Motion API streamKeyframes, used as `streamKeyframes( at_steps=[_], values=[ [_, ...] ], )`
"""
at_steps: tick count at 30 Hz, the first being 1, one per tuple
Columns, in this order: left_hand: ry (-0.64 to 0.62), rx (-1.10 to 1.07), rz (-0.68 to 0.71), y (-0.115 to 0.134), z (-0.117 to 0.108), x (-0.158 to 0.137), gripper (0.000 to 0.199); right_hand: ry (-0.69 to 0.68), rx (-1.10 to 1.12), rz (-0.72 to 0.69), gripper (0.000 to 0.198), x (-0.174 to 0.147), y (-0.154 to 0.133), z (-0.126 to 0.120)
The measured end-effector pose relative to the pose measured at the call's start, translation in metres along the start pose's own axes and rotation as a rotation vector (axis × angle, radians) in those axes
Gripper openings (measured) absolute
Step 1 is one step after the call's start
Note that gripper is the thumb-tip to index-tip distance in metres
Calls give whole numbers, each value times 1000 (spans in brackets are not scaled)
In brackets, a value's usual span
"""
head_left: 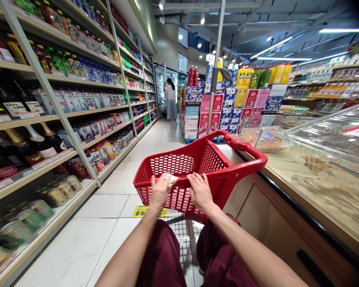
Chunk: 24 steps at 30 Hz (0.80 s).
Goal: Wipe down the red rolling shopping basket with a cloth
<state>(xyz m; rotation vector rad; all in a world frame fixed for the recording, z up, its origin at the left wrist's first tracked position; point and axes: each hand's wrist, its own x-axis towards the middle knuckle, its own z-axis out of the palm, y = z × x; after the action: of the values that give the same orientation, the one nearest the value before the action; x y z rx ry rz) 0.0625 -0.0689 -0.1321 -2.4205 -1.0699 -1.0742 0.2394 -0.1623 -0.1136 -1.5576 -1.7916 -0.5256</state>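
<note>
A red plastic shopping cart with perforated basket walls stands side-on in front of me. My left hand is at the cart's near rim, its fingers closed on a crumpled whitish cloth that touches the rim. Farther right along the same rim, my right hand holds the cart, fingers over the top edge. The inside of the basket shows only in part, and its floor is hidden behind the near wall.
Drink shelves line the aisle's left side. Stacked drink cartons stand beyond the cart. A display counter borders the right. A yellow floor sticker lies under the cart. Farther down the aisle stands a person.
</note>
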Motion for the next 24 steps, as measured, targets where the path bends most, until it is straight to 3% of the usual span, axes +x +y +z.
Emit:
streamKeyframes(
  at_steps=[2,4,9,12,18,24],
  values=[
    [-34,-44,90,15,3,6,34,-14,1,-12,41,1,1,-2],
    [-52,-46,87,12,1,7,34,-38,1,-31,42,1,2,-3],
    [-105,31,-188,-53,-18,-11,32,-51,16,-49,43,-2,7,1],
    [-142,27,-225,-64,-24,-13,30,-58,19,-54,42,0,16,6],
    [-70,23,-169,-22,-18,-10,27,-116,-39,10,39,17,41,3],
    [-17,-8,-54,25,-11,-9,29,-157,-99,100,33,30,46,16]
  ],
)
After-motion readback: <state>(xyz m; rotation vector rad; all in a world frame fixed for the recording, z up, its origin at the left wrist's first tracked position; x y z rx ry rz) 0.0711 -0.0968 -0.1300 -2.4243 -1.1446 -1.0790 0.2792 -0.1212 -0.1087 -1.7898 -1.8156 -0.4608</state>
